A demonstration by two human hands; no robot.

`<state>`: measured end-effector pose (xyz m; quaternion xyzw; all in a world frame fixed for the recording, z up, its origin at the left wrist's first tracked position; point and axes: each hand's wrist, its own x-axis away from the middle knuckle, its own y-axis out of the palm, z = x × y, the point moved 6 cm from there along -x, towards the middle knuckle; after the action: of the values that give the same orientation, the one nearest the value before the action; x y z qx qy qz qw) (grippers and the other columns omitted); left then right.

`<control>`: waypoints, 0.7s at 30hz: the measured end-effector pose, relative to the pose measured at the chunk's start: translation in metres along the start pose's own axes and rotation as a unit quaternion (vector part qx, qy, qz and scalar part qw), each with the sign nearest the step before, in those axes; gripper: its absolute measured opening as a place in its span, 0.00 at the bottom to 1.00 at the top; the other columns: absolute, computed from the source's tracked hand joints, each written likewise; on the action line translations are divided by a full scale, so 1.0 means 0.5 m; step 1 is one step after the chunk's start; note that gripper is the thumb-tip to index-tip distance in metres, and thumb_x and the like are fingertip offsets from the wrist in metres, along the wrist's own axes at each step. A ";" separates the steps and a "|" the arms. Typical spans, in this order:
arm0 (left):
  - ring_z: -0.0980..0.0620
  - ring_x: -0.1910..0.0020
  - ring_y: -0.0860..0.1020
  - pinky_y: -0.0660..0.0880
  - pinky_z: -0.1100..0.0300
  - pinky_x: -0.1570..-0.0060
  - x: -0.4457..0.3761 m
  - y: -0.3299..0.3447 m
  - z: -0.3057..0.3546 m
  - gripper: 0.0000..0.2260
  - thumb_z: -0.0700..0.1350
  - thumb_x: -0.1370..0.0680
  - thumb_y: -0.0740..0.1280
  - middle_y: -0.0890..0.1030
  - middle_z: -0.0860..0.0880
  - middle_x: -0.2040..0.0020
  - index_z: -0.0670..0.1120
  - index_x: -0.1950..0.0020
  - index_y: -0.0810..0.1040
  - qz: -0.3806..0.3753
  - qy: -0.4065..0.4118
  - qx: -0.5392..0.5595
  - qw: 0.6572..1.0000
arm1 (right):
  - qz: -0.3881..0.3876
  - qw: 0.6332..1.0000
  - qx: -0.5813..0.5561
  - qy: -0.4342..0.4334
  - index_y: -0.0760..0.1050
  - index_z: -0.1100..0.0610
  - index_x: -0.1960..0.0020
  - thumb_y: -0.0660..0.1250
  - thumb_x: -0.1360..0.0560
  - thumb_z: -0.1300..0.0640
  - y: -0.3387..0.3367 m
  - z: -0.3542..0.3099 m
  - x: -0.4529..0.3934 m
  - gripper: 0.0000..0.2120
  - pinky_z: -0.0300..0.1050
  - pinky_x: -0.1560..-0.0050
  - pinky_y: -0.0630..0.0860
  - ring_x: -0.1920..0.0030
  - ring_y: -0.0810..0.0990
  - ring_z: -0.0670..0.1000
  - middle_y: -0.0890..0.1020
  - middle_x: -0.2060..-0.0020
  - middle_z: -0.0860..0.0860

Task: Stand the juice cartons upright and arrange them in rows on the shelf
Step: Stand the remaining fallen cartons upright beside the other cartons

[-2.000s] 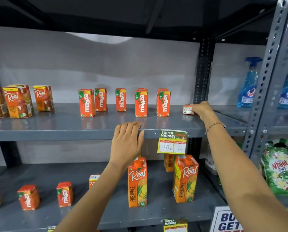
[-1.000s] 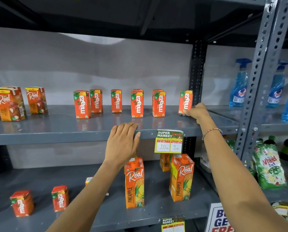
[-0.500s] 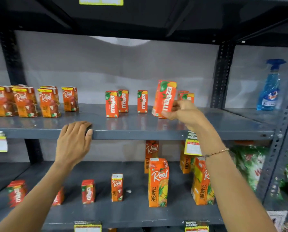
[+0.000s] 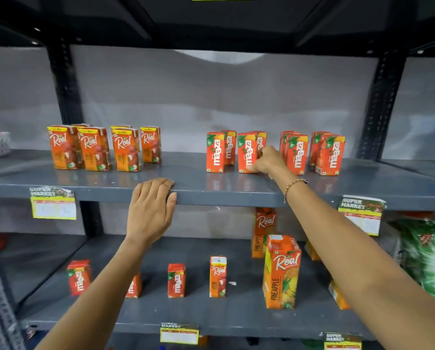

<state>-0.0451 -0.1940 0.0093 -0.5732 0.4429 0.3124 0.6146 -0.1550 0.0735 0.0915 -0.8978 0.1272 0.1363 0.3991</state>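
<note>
Eight or so small orange Maaza juice cartons [image 4: 297,154] are seen upright in paired rows on the grey metal upper shelf [image 4: 236,190]. One front carton [image 4: 245,152] is gripped at its lower right edge by the right hand [image 4: 268,161], fingers curled closed against it. The left hand [image 4: 150,210] is laid flat and empty over the shelf lip. Little appears left here (the lower shelf looks loosely spaced). Rear cartons are partly hidden, and the right edge is blurred.
</note>
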 end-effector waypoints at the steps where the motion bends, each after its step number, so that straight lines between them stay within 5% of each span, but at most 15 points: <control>1: 0.48 0.47 0.74 0.64 0.54 0.42 0.001 0.001 -0.001 0.18 0.51 0.19 0.49 0.80 0.45 0.46 0.43 0.44 0.74 0.006 0.002 0.003 1.000 | -0.001 1.000 0.004 -0.002 0.74 0.62 0.40 0.73 0.32 0.55 0.007 0.003 -0.001 0.22 0.49 0.40 0.74 0.42 0.78 0.58 0.79 0.40 0.59; 11: 0.45 0.52 0.78 0.65 0.54 0.46 0.001 -0.001 0.009 0.18 0.50 0.20 0.52 0.81 0.44 0.50 0.42 0.48 0.77 0.040 0.014 0.005 0.999 | -0.033 0.999 -0.003 -0.014 0.70 0.60 0.35 0.71 0.29 0.53 0.021 0.009 0.009 0.26 0.51 0.38 0.71 0.38 0.76 0.58 0.77 0.37 0.57; 17: 0.49 0.74 0.71 0.70 0.56 0.69 -0.094 -0.053 0.025 0.19 0.47 0.19 0.54 0.74 0.46 0.73 0.44 0.68 0.70 0.042 -0.114 0.071 0.990 | -0.039 0.998 -0.053 0.027 0.70 0.60 0.36 0.69 0.27 0.56 0.025 0.021 0.008 0.22 0.51 0.40 0.73 0.40 0.77 0.57 0.78 0.39 0.57; 19: 0.46 0.69 0.76 0.74 0.56 0.69 -0.140 -0.041 0.059 0.16 0.48 0.20 0.54 0.78 0.44 0.67 0.43 0.61 0.74 -0.003 -0.102 0.081 0.991 | -0.026 0.997 -0.067 0.031 0.64 0.59 0.34 0.72 0.29 0.54 0.030 0.020 0.009 0.29 0.51 0.41 0.72 0.38 0.76 0.58 0.77 0.38 0.56; 21: 0.44 0.50 0.78 0.76 0.51 0.57 -0.180 0.002 0.099 0.14 0.50 0.20 0.58 0.79 0.42 0.48 0.42 0.42 0.73 -0.070 -0.121 0.110 0.984 | -0.012 0.998 -0.057 0.018 0.56 0.59 0.32 0.74 0.33 0.50 0.033 0.011 0.010 0.38 0.51 0.42 0.72 0.38 0.75 0.58 0.75 0.37 0.56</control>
<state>-0.0737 -0.1341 0.0876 -0.4898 0.3555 0.2848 0.7434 -0.1570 0.0663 0.0748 -0.9228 0.1153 0.1227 0.3466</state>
